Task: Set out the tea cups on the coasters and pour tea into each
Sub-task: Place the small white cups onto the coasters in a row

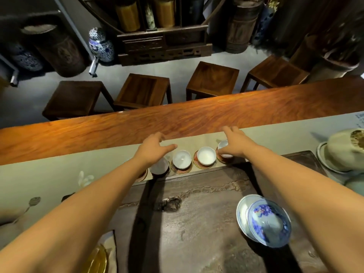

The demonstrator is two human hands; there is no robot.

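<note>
Your left hand (152,148) is spread, fingers loose, over a cup (160,166) left of the mid cup (182,159). Your right hand (235,145) grips the end cup (223,145), 2 spots right of mid cup. Each sits on a coaster (198,164), far side of tray (197,223).

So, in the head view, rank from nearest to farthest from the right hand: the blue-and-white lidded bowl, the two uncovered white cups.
From the right hand:
1. White cup, just to its left.
2. White cup, farther left, near the left hand.
3. Blue-and-white lidded bowl, close to the camera, on the dark tray.
</note>
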